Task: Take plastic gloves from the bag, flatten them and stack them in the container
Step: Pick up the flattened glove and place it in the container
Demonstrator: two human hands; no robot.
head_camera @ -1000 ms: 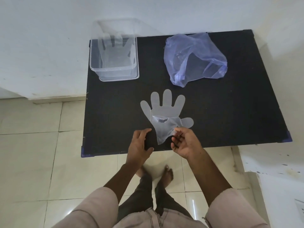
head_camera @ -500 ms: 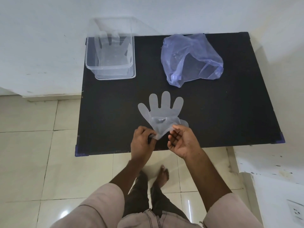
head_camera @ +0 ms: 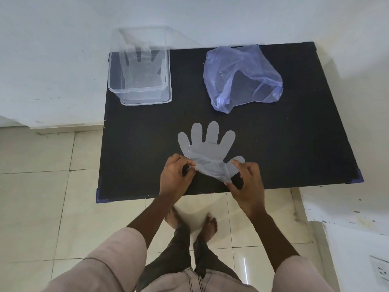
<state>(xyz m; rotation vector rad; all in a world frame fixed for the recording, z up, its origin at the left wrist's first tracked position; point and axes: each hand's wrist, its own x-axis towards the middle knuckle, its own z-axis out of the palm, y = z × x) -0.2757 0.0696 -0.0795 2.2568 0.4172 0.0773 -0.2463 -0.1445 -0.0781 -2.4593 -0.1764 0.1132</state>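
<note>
A clear plastic glove (head_camera: 207,147) lies on the black table (head_camera: 294,144), fingers spread and pointing away from me. My left hand (head_camera: 175,175) pinches the left side of its cuff. My right hand (head_camera: 247,184) pinches the right side of the cuff, near the glove's thumb. The cuff is lifted a little and wrinkled between my hands. A crumpled bluish plastic bag (head_camera: 242,77) lies at the back of the table. A clear container (head_camera: 140,81) stands at the back left corner, with flattened gloves (head_camera: 143,66) inside it.
The table stands against a white wall, with its front edge just behind my hands. Tiled floor and my bare feet (head_camera: 191,222) are below. A white ledge (head_camera: 345,207) is on the right.
Both hands have closed on the glove's cuff and pulled it apart sideways. The folded cuff has opened out wider.
</note>
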